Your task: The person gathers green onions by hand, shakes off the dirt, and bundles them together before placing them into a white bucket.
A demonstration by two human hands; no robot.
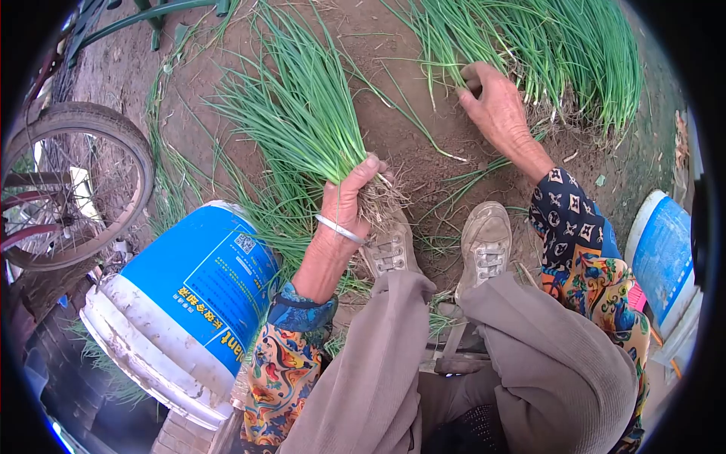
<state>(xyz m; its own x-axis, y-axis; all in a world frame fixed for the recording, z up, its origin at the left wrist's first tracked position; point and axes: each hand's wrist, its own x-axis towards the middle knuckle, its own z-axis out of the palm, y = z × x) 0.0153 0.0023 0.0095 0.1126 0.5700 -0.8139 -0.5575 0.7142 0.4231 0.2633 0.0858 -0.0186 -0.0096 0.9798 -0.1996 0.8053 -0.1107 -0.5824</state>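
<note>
My left hand (346,200), with a pale bangle at the wrist, is wrapped round a bunch of green onions (306,110). Its long leaves fan up and to the left, and the tangled roots stick out to the right of the fist. My right hand (495,106) is at the near left edge of a big pile of green onions (560,53) at the top right. Thumb and forefinger pinch together at some green leaves there. Loose stalks lie on the soil between the two hands.
A blue and white bucket (204,287) stands at the left, near a bicycle wheel (136,163). Another blue bucket (662,253) is at the right edge. My shoes (484,242) are on the soil below the hands. Green chair legs (151,15) show at the top left.
</note>
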